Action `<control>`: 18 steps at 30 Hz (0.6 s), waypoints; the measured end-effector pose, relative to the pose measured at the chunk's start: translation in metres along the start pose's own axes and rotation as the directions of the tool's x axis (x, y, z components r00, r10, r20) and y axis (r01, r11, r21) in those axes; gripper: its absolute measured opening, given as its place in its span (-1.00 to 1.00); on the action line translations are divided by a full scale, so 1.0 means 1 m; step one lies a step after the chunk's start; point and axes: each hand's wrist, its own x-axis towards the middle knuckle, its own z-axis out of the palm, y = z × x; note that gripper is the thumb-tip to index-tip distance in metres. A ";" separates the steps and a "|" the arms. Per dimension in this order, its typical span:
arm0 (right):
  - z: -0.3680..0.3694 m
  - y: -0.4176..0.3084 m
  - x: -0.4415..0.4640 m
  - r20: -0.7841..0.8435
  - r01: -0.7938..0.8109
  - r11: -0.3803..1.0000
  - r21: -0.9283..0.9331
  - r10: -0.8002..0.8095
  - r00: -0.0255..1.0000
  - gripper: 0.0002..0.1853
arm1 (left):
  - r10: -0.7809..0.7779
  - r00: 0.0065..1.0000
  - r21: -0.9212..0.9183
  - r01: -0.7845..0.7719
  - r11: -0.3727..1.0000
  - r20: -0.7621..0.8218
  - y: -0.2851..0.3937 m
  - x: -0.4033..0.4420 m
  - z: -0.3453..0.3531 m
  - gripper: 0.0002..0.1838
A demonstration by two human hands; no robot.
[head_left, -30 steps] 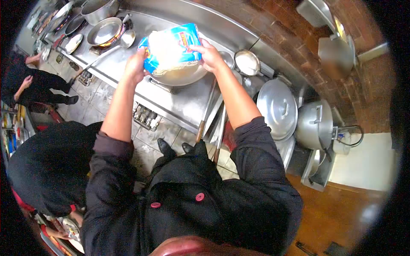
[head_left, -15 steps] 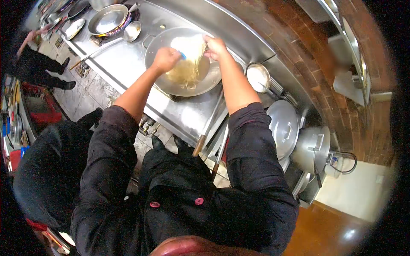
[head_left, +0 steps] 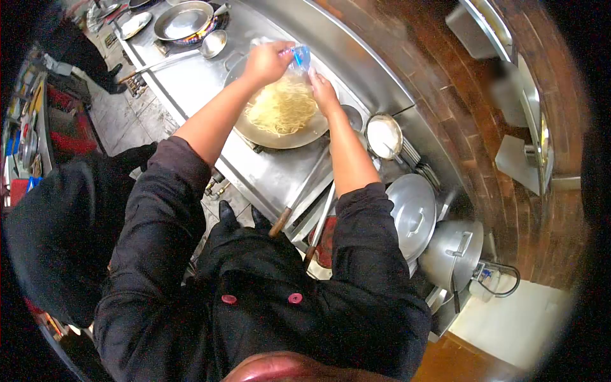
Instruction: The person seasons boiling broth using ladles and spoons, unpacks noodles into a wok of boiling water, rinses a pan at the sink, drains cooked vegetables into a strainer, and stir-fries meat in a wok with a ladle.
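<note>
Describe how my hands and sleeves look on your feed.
The left sleeve and right sleeve are black, creased cloth, turned back to leave the forearms uncovered. The left hand and right hand are gloveless; I see no watch or bracelet.

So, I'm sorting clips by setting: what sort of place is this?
Probably a commercial kitchen: there's a long steel cooktop, a wide wok full of noodles, and a pan over open flames.
</note>
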 end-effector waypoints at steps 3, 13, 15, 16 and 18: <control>-0.002 0.025 0.009 0.084 0.056 0.936 -0.347 -0.028 0.996 -0.47 | 0.018 0.981 0.004 -0.017 1.000 -0.192 0.004 0.000 -0.024 -0.68; 0.010 -0.065 0.002 0.095 0.319 0.858 -0.402 -0.308 0.947 -0.51 | -0.698 0.709 -0.990 0.141 -0.003 0.104 -0.027 -0.150 -0.116 -0.61; 0.028 -0.109 -0.031 0.141 0.372 0.878 -0.301 -0.345 0.928 -0.60 | -0.691 0.713 -0.969 0.235 0.075 0.120 -0.061 -0.228 -0.112 -0.67; 0.041 -0.141 -0.060 0.165 0.309 0.883 -0.353 -0.267 0.950 -0.60 | -0.737 0.669 -0.801 0.386 0.457 -0.098 -0.048 -0.272 -0.115 -0.68; 0.067 -0.158 -0.099 0.241 0.318 0.946 -0.061 -0.295 0.925 -0.61 | -0.755 0.646 -0.867 0.437 0.241 0.116 -0.031 -0.366 -0.133 -0.71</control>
